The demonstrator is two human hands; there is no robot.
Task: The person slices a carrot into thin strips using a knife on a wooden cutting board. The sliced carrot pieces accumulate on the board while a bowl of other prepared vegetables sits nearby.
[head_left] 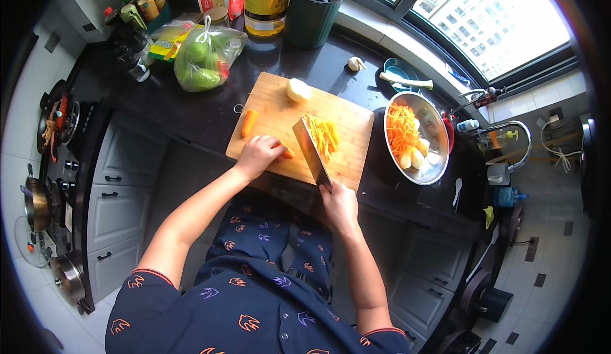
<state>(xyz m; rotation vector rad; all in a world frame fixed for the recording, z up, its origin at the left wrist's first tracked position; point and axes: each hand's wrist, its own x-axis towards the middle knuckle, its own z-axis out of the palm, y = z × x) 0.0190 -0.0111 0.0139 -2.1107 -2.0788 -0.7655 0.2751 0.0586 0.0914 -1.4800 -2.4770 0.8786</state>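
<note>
My right hand (339, 205) is closed round the handle of a broad cleaver (310, 152), its blade standing over the wooden cutting board (353, 139). My left hand (258, 155) is closed over a piece of carrot (287, 152) near the board's front edge, left of the blade. Just right of the cleaver lies a heap of shredded carrot (323, 136). Another carrot piece (249, 123) rests at the board's left side, and a peeled pale round vegetable (298, 90) sits at its far edge.
Right of the board, a steel bowl (439, 139) holds shredded carrot and pale chunks. A garlic bulb (356, 64), a bagged green vegetable (202, 61), an oil jug (266, 7) and a dark green utensil holder (310, 23) stand behind. A white spoon (457, 190) lies at right.
</note>
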